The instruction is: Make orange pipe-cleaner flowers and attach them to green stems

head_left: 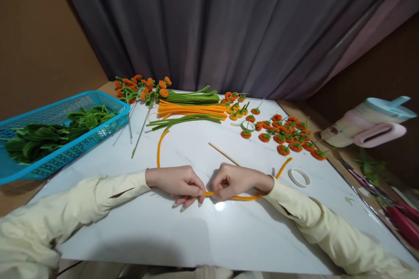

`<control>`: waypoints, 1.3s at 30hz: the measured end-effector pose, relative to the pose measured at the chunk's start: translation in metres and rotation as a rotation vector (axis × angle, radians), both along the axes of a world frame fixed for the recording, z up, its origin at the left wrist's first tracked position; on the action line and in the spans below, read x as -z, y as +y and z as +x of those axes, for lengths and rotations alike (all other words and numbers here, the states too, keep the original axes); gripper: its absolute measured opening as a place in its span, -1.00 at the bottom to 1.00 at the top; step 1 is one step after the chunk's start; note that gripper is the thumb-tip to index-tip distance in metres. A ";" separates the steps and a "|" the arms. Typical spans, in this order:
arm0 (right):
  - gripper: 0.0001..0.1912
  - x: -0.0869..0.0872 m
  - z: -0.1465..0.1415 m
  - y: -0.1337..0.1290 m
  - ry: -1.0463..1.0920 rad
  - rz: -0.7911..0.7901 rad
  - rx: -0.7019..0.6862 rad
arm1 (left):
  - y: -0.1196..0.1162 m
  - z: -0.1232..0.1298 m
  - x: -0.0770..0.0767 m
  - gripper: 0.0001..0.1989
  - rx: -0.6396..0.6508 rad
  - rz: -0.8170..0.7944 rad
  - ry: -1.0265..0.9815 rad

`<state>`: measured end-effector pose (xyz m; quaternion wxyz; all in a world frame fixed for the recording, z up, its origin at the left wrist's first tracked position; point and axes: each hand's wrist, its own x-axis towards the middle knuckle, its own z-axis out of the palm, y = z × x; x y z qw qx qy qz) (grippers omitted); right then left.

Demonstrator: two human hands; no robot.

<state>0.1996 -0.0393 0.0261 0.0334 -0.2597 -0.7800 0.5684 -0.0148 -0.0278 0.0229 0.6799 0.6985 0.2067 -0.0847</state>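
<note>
My left hand (183, 184) and my right hand (234, 181) meet near the front middle of the white tabletop, both pinching one orange pipe cleaner (208, 193). A short stretch of it shows between the two pinches. One end curves up behind my left wrist, and the other runs under my right wrist and sticks out beyond it. Just behind my right hand lies a thin wooden stick (224, 153). A white ring-shaped roll of tape (299, 177) rests to the right of my right wrist.
Bundles of orange pipe cleaners (190, 109) and green pipe cleaners (193, 97) lie at the back. Several orange pipe-cleaner pumpkins (284, 133) sit at right. A blue basket (113, 128) of green leaves stands left. A tumbler (352, 124) and red-handled pliers (401, 222) are far right.
</note>
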 end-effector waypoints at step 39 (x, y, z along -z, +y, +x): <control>-0.86 -0.046 0.016 -0.012 -0.429 0.551 -0.156 | 0.005 -0.002 -0.019 -0.64 0.006 -0.015 0.044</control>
